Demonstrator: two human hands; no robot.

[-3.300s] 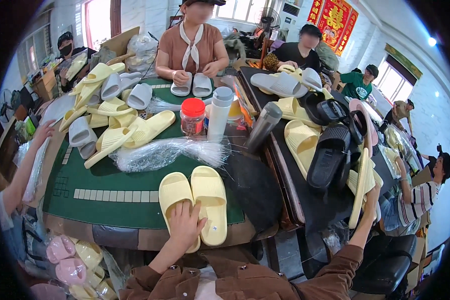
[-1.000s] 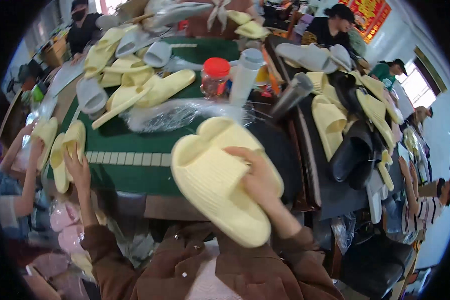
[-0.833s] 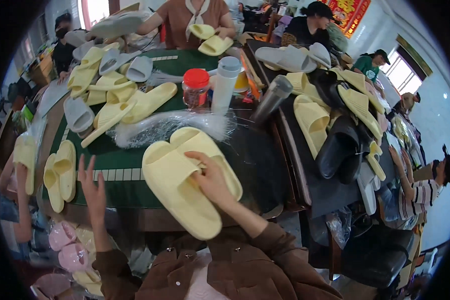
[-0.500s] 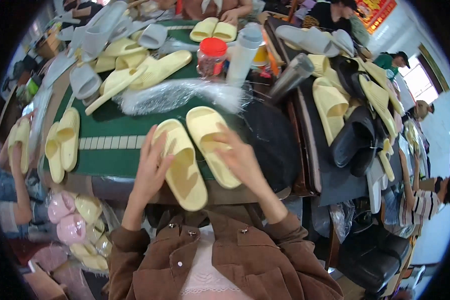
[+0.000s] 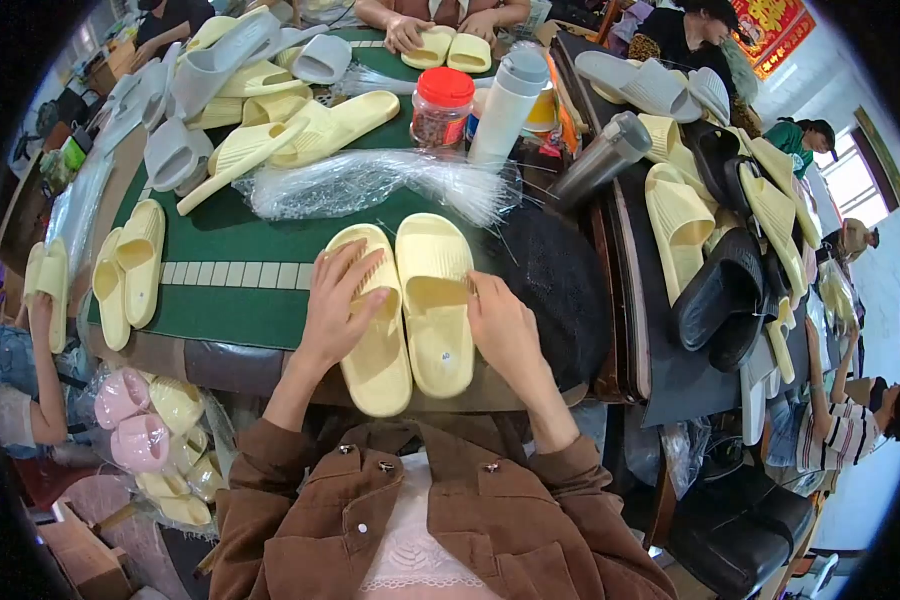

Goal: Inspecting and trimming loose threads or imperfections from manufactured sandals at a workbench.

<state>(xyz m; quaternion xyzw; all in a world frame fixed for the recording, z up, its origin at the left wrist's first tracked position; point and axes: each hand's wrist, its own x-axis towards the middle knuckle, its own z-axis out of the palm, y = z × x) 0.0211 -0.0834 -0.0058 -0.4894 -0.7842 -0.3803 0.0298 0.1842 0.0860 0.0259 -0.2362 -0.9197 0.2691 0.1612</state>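
Note:
Two pale yellow slide slippers lie side by side at the table's near edge, toes pointing away from me. My left hand (image 5: 335, 315) grips the left slipper (image 5: 377, 372), its fingers over the ribbed strap and the thumb by the opening. Along the outer side of the right slipper (image 5: 438, 335), my right hand (image 5: 503, 325) holds the edge, its fingertips partly hidden. A small pale sticker shows on that slipper's heel. Beyond the pair lies a bundle of clear plastic ties (image 5: 380, 187). Farther left, another yellow pair (image 5: 130, 270) stands on the green mat (image 5: 240, 320).
Yellow and grey slippers (image 5: 300, 125) are heaped at the far left. A red-lidded jar (image 5: 441, 105), a white bottle (image 5: 510, 105) and a metal tumbler (image 5: 600, 160) stand beyond. More slippers (image 5: 720, 290) crowd the right table. Co-workers' hands (image 5: 407, 32) hold slippers across from me.
The right slipper has turned upright beside the left one, and the two now sit closer together. My right hand has moved from its strap to its outer edge.

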